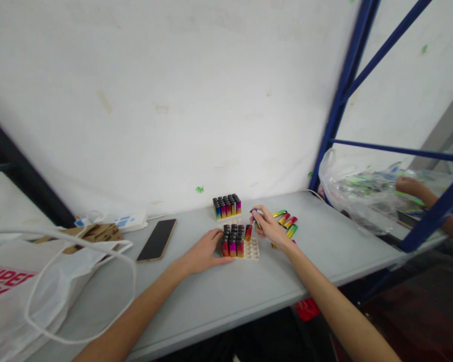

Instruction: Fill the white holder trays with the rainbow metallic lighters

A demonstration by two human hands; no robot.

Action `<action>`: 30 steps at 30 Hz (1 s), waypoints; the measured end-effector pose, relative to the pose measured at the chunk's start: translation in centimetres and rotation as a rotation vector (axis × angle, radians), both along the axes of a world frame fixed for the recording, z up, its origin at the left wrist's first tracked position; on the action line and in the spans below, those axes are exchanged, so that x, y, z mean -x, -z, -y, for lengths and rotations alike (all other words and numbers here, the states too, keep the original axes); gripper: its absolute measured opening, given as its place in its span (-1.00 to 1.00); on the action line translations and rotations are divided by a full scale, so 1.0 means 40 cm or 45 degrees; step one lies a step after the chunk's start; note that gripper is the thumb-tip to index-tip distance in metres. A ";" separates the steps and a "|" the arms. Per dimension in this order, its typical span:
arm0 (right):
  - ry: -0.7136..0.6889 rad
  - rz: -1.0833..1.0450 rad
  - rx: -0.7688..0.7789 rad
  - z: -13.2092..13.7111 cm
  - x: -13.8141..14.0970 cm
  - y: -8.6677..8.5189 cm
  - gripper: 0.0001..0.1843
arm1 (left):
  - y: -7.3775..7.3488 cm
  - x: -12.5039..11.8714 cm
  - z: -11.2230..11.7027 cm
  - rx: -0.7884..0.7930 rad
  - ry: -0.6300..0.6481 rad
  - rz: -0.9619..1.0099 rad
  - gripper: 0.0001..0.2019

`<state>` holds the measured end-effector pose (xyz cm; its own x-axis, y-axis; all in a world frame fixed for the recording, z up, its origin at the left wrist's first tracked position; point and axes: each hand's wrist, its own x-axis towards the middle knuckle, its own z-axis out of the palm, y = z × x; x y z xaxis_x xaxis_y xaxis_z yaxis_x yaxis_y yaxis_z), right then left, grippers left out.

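Note:
A white tray (253, 250) with rainbow-coloured lighters standing in its slots sits on the grey table. My left hand (203, 253) rests flat beside the tray's left side, fingers touching it. Just right of the tray, my right hand (268, 224) is closed on a lighter (255, 214). Several loose lighters (287, 221) lie flat to the right of that hand. A second, full tray of lighters (227, 206) stands behind, close to the wall.
A black phone (157, 239) lies to the left, with a white power strip (125, 220), brown cardboard pieces (94, 233) and a white bag (30, 296) further left. Blue rack posts (343, 90) stand right. Another person's hand (413, 187) reaches into a clear plastic bag (356, 188).

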<state>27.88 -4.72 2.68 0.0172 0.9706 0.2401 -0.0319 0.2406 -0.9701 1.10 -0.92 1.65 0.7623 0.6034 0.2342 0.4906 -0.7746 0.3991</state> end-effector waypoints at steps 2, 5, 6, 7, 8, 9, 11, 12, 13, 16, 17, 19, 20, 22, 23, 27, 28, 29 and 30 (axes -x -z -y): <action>0.114 0.068 -0.050 -0.003 0.004 0.001 -0.53 | 0.001 0.000 0.000 -0.006 0.000 -0.007 -0.24; 0.264 0.216 -0.100 -0.001 0.001 -0.003 -0.55 | 0.002 0.002 -0.001 -0.004 0.011 0.005 -0.25; 0.294 0.289 -0.116 0.001 -0.001 -0.005 -0.55 | 0.002 0.002 -0.002 -0.003 0.014 0.010 -0.25; 0.319 0.367 -0.137 0.004 -0.003 -0.008 -0.53 | 0.003 0.002 -0.002 -0.002 0.015 0.014 -0.25; 0.343 0.441 -0.158 0.006 -0.005 -0.012 -0.49 | 0.004 0.003 -0.003 -0.001 0.014 0.016 -0.24; 0.369 0.503 -0.175 0.008 -0.006 -0.014 -0.46 | 0.005 0.003 -0.004 -0.002 0.011 0.019 -0.23; 0.444 0.576 -0.197 0.011 -0.006 -0.017 -0.44 | 0.006 0.004 -0.005 -0.012 0.009 0.020 -0.23; 0.487 0.590 -0.205 0.011 -0.004 -0.017 -0.46 | 0.006 0.004 -0.005 -0.018 0.010 0.017 -0.23; 0.522 0.598 -0.216 0.012 -0.003 -0.016 -0.49 | 0.006 0.004 -0.005 -0.024 0.011 0.013 -0.24; 0.566 0.615 -0.252 0.012 0.002 -0.011 -0.61 | 0.004 0.004 -0.003 -0.040 0.007 0.005 -0.25; 0.564 0.617 -0.256 0.012 0.004 -0.010 -0.63 | 0.004 0.004 -0.003 -0.045 0.006 0.007 -0.25; 0.551 0.610 -0.249 0.013 0.006 -0.010 -0.62 | 0.003 0.004 -0.002 -0.045 0.007 0.017 -0.25; 0.545 0.603 -0.244 0.013 0.006 -0.011 -0.59 | 0.003 0.004 -0.002 -0.041 0.007 0.023 -0.26; 0.535 0.595 -0.239 0.013 0.007 -0.012 -0.54 | 0.002 0.004 -0.002 -0.031 0.005 0.033 -0.27; 0.534 0.599 -0.238 0.013 0.007 -0.013 -0.53 | 0.001 0.004 -0.002 -0.025 0.005 0.033 -0.27; 0.515 0.663 -0.219 0.017 0.009 -0.013 -0.60 | -0.001 0.002 0.000 -0.014 0.008 0.035 -0.26; 0.510 0.683 -0.221 0.019 0.010 -0.014 -0.62 | -0.002 0.002 0.001 -0.014 0.009 0.035 -0.26; 0.509 0.701 -0.228 0.021 0.010 -0.015 -0.63 | -0.002 0.002 0.001 -0.015 0.007 0.033 -0.26; 0.516 0.716 -0.240 0.023 0.011 -0.016 -0.63 | -0.002 0.002 0.001 -0.016 0.005 0.028 -0.26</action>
<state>27.44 -5.62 3.33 0.1920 0.8552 0.4815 0.5881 0.2925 -0.7541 1.01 -0.97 1.73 0.7590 0.5976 0.2585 0.4790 -0.7814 0.3998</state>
